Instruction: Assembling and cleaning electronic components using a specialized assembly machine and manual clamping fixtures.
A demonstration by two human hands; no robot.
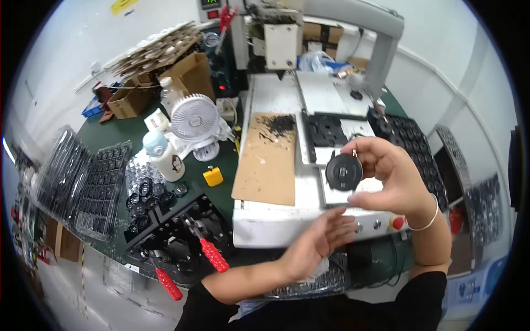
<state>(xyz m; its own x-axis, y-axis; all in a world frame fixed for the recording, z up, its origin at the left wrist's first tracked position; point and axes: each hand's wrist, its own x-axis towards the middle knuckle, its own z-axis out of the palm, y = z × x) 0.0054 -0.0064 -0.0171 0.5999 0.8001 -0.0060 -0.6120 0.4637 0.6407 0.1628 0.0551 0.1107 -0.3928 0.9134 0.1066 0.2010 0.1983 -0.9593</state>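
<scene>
Between the thumb and fingers of my right hand (389, 176) is a round black watch case (343, 172), its flat face with small pale markings turned toward me. The case is held up over the white machine bed, near a white block (334, 197). My left hand (314, 245) is a little below and to the left, fingers stretched out and holding nothing, in front of the machine's front panel (265, 230). Just beyond the watch case, a black fixture plate (326, 130) lies on the bed.
A brown cardboard sheet (265, 171) with black scraps lies on the bed. To the left stand a clamp fixture with red handles (212, 255), black round parts (144, 201), a bottle (165, 160), a fan (195, 118) and clear trays (102, 187). A black parts tray (414, 146) is at right.
</scene>
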